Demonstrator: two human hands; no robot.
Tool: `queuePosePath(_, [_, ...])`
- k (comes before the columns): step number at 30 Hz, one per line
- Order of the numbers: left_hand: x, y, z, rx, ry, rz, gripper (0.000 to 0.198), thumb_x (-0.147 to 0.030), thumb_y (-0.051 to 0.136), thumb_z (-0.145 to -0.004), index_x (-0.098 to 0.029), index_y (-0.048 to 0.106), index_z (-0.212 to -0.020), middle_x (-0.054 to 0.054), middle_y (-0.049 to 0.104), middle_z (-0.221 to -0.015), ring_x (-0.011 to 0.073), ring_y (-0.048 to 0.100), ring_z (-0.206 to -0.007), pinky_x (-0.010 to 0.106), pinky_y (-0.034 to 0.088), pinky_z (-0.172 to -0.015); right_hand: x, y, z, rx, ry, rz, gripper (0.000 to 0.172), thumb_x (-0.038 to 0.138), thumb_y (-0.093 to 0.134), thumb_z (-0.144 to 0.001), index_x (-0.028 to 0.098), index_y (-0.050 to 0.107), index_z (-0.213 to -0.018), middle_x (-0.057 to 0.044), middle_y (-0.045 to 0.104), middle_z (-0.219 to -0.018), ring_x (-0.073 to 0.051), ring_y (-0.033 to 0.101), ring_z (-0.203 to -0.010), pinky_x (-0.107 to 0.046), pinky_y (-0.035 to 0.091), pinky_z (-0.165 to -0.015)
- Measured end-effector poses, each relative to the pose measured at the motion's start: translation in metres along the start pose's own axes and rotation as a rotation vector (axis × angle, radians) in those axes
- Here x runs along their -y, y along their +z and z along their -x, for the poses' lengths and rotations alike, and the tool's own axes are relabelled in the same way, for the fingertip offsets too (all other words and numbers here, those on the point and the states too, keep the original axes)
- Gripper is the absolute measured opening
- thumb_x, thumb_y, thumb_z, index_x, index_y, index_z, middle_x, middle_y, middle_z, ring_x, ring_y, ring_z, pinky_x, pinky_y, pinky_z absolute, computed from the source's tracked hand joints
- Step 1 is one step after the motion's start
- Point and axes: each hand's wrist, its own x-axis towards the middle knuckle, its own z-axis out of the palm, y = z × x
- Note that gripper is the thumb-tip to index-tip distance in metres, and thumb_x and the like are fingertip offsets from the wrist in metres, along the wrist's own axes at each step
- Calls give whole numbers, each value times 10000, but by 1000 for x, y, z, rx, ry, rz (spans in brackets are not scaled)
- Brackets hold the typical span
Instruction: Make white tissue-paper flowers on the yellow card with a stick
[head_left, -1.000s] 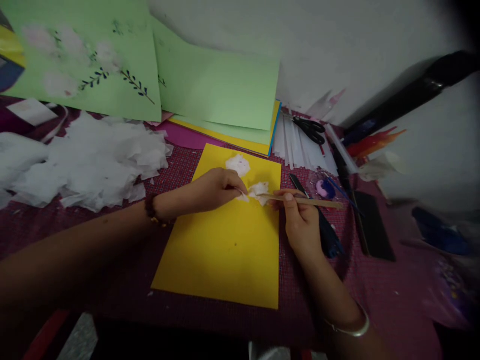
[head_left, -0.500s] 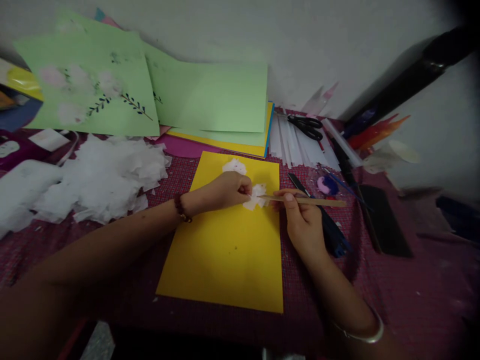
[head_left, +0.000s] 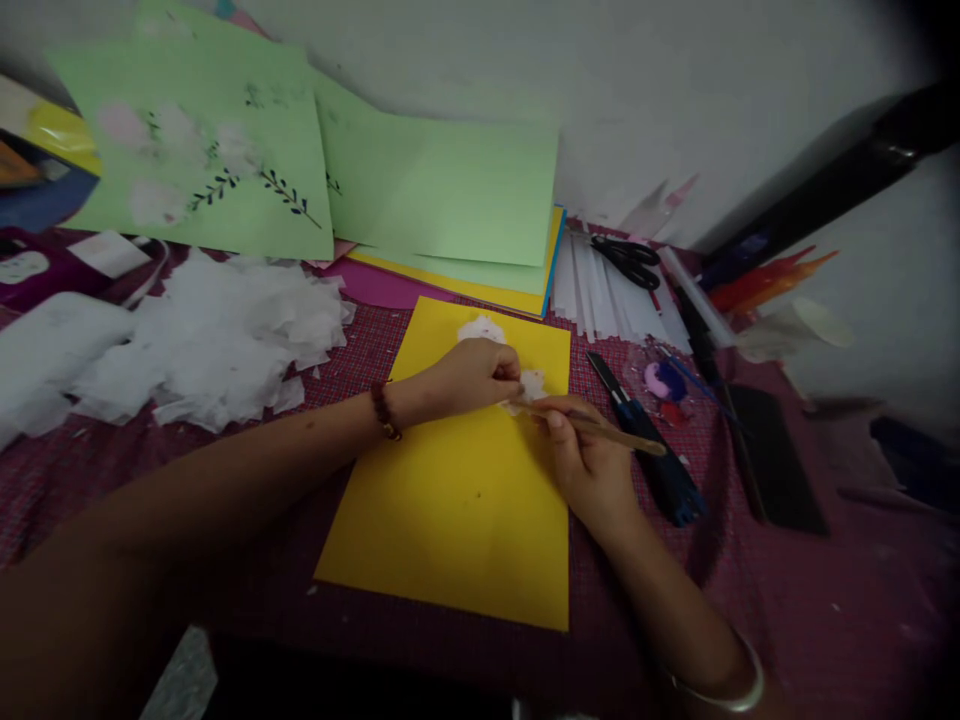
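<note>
A yellow sheet of paper [head_left: 450, 530] lies in front of me. Near its top sits a ruffled white paper flower [head_left: 481, 327], partly covered by my left hand [head_left: 469, 378]. A second white paper flower [head_left: 534, 384] lies just to its right. My left hand's fingers are pinched at that second flower's edge; what is between them is hidden. My right hand [head_left: 592, 470] grips a thin wooden stick [head_left: 619, 434] between thumb and fingers, its narrow end reaching the lower edge of the second flower, close to my left fingertips.
White tissue pieces [head_left: 217, 335] are heaped at left. Green sheets [head_left: 442, 190] lean on the wall. Right of the yellow sheet are a box cutter [head_left: 652, 450], a paint palette [head_left: 664, 385] and a dark flat slab [head_left: 776, 455]. Black scissors [head_left: 630, 260] rest on white strips.
The stick has tilted, its outer end now lower. My right hand has moved left onto the sheet's edge, and my left hand has shifted slightly right. The view has shifted a little.
</note>
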Motion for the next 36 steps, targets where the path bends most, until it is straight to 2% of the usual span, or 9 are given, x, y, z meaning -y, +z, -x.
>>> queuePosePath(5, [2,1,3,-66,26,-52,234,-243,450,-868,-137,561,-692,1,566,-657,98,453,-615,232,306,-570,5,-2,0,50,-120,105,212,217,409,-963,216,609,-1033,-56,664,-943,-176,635,-900,-313,517,-792])
queuePosePath(10, [2,0,5,-64,34,-47,247,-219,408,-888,-144,517,-680,-8,541,-645,97,451,-616,228,326,-578,10,0,-1,122,-189,217,228,192,403,-957,225,613,-1038,-67,654,-920,-185,635,-858,-314,535,-740])
queuePosePath(14, [4,0,5,-68,32,0,203,-177,429,-853,-140,545,-692,-4,573,-671,96,465,-631,223,340,-584,11,-1,1,179,-193,274,221,181,431,-938,229,625,-1032,-83,656,-955,-208,631,-884,-351,533,-762])
queuePosePath(16, [6,0,5,-58,26,52,149,-155,457,-819,-138,584,-743,1,609,-711,97,496,-656,218,356,-595,9,-2,2,167,-165,240,201,196,441,-939,226,624,-1018,-81,656,-954,-204,629,-884,-347,526,-769])
queuePosePath(21, [12,3,5,9,89,88,122,-194,579,-731,-130,611,-830,10,636,-735,101,525,-651,210,371,-577,1,-6,2,21,8,-6,185,230,446,-949,232,618,-1016,-43,654,-940,-175,629,-891,-321,502,-791])
queuePosePath(27, [8,4,5,-30,76,12,119,-97,513,-715,-132,594,-795,11,624,-712,99,512,-626,209,371,-565,5,-11,2,16,96,-109,181,280,487,-932,232,652,-986,-42,672,-914,-179,633,-824,-324,499,-741])
queuePosePath(31, [5,7,3,-30,47,21,105,-71,516,-721,-134,585,-769,7,615,-705,97,506,-620,211,375,-559,10,-17,4,-182,231,-228,203,340,487,-931,225,654,-922,-41,674,-811,-177,627,-698,-320,502,-639])
queuePosePath(34, [-4,-4,3,-25,-14,138,74,-62,537,-747,-131,564,-747,-7,588,-673,85,497,-595,214,390,-561,4,-17,5,-256,320,-334,230,384,499,-921,224,655,-867,-48,667,-786,-183,624,-668,-336,495,-613])
queuePosePath(36, [-16,-27,7,-19,-76,343,70,-61,528,-789,-122,557,-807,-16,577,-668,72,504,-563,221,424,-568,-1,-16,5,-237,337,-358,243,405,508,-912,223,660,-858,-65,670,-764,-195,628,-651,-356,492,-602])
